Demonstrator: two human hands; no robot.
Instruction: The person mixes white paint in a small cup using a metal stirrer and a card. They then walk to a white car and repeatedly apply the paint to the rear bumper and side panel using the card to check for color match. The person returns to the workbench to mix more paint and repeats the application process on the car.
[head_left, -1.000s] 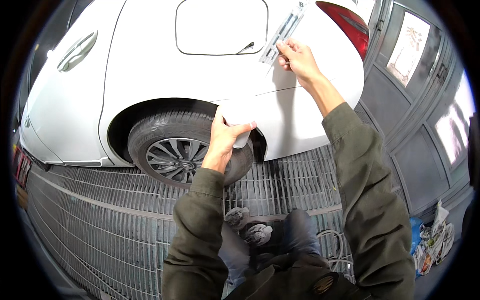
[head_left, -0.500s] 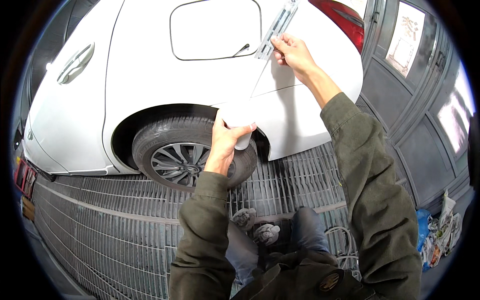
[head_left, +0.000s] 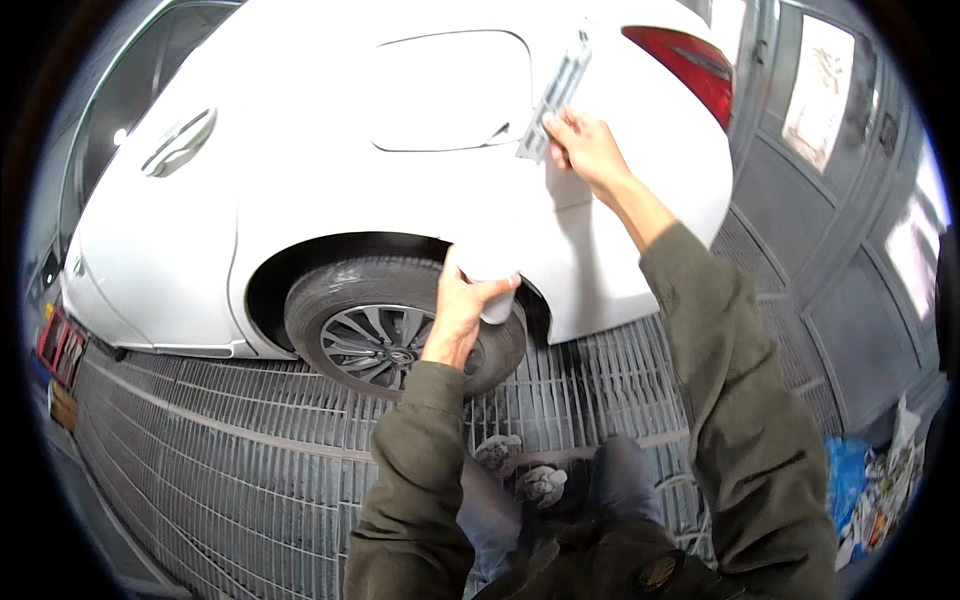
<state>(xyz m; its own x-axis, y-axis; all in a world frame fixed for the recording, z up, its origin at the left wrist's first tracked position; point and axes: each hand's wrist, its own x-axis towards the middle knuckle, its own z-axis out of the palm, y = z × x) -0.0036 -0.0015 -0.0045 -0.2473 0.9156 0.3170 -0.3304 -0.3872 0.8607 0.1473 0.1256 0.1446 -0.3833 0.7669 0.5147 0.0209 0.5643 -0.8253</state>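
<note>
Two grips (head_left: 463, 307) (head_left: 590, 150), one strip (head_left: 558, 92), apparently one cup (head_left: 498, 308)

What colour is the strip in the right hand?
The strip is light grey with darker marks along it; it shows in the head view.

Before me stands the car (head_left: 330, 190), rear wheel (head_left: 400, 340) on the floor grating (head_left: 270, 430). My left hand (head_left: 464, 306), around a container (head_left: 498, 308), lies before the wheel's right side; my right hand (head_left: 588, 150), higher, grips a strip (head_left: 560, 88) in front of the car, between fuel flap (head_left: 455, 92) and tail light (head_left: 692, 72). Right: doors (head_left: 790, 200). Nearer me than the wheel: my 2 shoes (head_left: 542, 487).
</note>
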